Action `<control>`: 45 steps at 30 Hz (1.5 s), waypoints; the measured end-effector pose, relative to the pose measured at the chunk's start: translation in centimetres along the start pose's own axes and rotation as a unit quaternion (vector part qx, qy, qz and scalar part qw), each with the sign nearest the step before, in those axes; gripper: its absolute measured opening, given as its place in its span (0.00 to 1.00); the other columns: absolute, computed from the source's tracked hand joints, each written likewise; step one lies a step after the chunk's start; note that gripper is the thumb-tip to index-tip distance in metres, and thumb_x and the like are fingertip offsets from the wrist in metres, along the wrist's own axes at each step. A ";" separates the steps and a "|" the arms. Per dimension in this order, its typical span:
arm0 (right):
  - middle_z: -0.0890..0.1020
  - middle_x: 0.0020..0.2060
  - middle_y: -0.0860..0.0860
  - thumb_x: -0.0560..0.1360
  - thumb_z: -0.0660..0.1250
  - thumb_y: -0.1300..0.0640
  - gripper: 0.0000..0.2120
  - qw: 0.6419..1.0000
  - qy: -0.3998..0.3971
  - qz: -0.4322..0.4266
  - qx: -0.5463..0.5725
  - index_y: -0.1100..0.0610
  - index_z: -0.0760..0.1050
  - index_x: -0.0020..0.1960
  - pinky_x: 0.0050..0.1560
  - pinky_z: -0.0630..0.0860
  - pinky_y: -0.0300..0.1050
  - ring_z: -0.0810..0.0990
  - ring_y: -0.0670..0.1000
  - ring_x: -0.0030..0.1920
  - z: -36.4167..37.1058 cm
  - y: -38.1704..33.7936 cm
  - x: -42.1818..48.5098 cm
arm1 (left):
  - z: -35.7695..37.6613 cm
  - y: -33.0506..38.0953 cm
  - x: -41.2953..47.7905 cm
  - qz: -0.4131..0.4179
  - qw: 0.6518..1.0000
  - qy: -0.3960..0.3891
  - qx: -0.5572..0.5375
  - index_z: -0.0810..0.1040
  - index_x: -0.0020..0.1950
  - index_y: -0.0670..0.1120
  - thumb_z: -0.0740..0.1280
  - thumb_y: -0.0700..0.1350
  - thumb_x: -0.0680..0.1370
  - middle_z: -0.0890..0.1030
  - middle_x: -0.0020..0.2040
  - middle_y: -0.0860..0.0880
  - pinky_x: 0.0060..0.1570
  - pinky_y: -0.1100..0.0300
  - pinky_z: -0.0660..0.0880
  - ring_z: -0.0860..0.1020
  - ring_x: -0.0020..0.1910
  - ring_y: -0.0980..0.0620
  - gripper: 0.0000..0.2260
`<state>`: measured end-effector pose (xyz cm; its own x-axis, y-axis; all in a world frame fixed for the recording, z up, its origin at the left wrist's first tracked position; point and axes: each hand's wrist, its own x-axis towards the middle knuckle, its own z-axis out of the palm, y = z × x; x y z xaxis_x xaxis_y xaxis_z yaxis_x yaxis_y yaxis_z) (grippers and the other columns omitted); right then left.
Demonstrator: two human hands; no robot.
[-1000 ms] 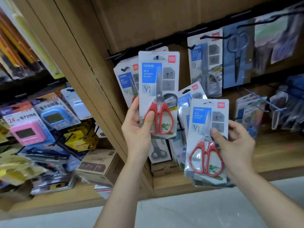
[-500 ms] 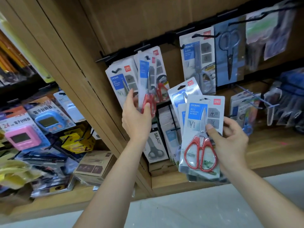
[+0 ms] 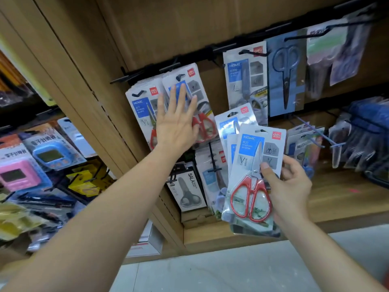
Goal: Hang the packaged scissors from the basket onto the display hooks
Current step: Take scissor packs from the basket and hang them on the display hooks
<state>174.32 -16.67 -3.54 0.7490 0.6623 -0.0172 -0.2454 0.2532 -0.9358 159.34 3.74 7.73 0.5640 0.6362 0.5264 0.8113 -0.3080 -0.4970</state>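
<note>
Bright even light, soft blur, bowed wide-angle edges

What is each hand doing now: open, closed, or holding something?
Left hand: open, straight fingers on the hanging scissors pack.
Right hand: holding a stack of scissors packs.

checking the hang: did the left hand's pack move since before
Yes. The pack went up to hang from the black rail, left hand flat on it.
</note>
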 end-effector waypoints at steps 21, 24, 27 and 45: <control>0.88 0.51 0.52 0.79 0.71 0.59 0.11 0.992 -0.071 0.076 0.067 0.55 0.75 0.60 0.54 0.84 0.61 0.88 0.54 0.51 0.9 0.4 0.4 | -5.8 7.4 -11.6 -0.265 0.542 -0.219 -0.767 0.80 0.61 0.49 0.64 0.49 0.85 0.88 0.51 0.51 0.44 0.54 0.82 0.87 0.49 0.50 0.09; 0.88 0.51 0.52 0.80 0.70 0.57 0.10 0.987 -0.097 0.105 0.069 0.55 0.74 0.60 0.51 0.85 0.58 0.88 0.52 0.50 1.0 0.4 0.1 | -5.5 7.1 -11.6 -0.277 0.535 -0.181 -0.777 0.83 0.58 0.42 0.65 0.44 0.85 0.88 0.49 0.47 0.40 0.59 0.81 0.87 0.45 0.50 0.09; 0.88 0.50 0.53 0.82 0.67 0.56 0.09 0.980 -0.115 0.140 0.081 0.56 0.77 0.61 0.46 0.86 0.53 0.88 0.52 0.48 1.1 0.2 -0.3 | -5.6 6.9 -11.2 -0.306 0.527 -0.166 -0.776 0.84 0.56 0.42 0.71 0.43 0.81 0.88 0.46 0.45 0.38 0.57 0.82 0.88 0.43 0.48 0.07; 0.86 0.58 0.54 0.83 0.64 0.55 0.14 0.956 -0.169 0.193 0.142 0.55 0.77 0.68 0.62 0.79 0.62 0.86 0.57 0.59 0.4 -0.6 0.2 | -2.8 3.8 -10.9 -0.284 0.690 0.018 -0.665 0.85 0.41 0.40 0.70 0.49 0.82 0.83 0.34 0.39 0.38 0.43 0.81 0.78 0.33 0.45 0.16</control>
<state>174.37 -16.41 -2.89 0.3392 0.9230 -0.1819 -0.6568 0.0939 -0.7482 156.77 -6.33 2.05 0.0801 0.9115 0.4035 0.3134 -0.4073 0.8578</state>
